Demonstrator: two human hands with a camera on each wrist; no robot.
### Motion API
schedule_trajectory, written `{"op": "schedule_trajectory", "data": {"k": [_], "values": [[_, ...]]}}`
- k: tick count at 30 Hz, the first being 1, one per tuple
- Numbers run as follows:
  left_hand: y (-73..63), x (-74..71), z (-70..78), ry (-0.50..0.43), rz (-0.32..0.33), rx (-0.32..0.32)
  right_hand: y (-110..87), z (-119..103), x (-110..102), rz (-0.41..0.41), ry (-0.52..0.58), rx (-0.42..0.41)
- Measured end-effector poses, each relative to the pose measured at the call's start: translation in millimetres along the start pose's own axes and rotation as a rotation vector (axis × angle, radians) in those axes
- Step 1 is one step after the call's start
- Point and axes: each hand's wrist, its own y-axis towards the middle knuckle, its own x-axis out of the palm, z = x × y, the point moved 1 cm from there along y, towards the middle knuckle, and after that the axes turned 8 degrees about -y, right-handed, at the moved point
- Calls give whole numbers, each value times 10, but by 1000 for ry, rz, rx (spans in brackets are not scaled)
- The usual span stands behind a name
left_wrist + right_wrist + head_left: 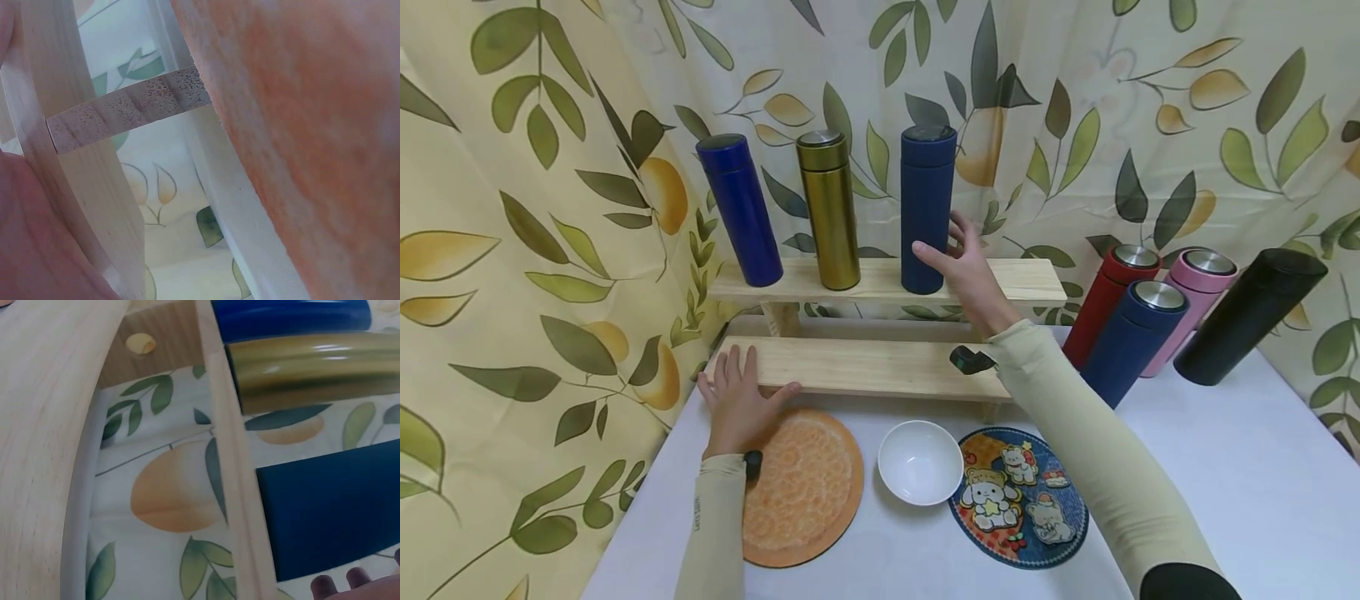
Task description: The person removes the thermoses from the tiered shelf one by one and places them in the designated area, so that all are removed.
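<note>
My right hand (pixel 966 271) is at the right side of a navy bottle (pixel 927 208) that stands upright on the upper wooden shelf (pixel 872 275). Its thumb overlaps the bottle's front, with the other fingers loosely bent beside it. In the right wrist view, fingertips (pixel 356 578) show a small gap from the navy bottle (pixel 331 512). To the left on the same shelf stand a gold bottle (pixel 829 208) and a shiny blue bottle (pixel 741 208). My left hand (pixel 737 400) rests with spread fingers on the left end of the lower shelf (pixel 865 367).
Red (pixel 1108 300), pink (pixel 1198 283), dark blue (pixel 1135 337) and black (pixel 1251 317) bottles stand grouped at the right. In front of the shelves are an orange round mat (pixel 820 492), a white bowl (pixel 920 462) and a round cartoon mat (pixel 1060 521). A leaf-patterned curtain (pixel 647 67) hangs behind.
</note>
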Motion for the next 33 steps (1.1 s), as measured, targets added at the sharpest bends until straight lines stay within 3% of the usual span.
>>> {"op": "schedule_trajectory", "data": {"k": [9,18,33], "values": [[-14,7,-7,-18,4,-3,177,75,155,27,-40,22],[-8,-12,-1,-10,8,6,257,155,179,57,-91,19],[-15,-1,-10,-10,10,4,227,217,141,44,-49,-13]]}}
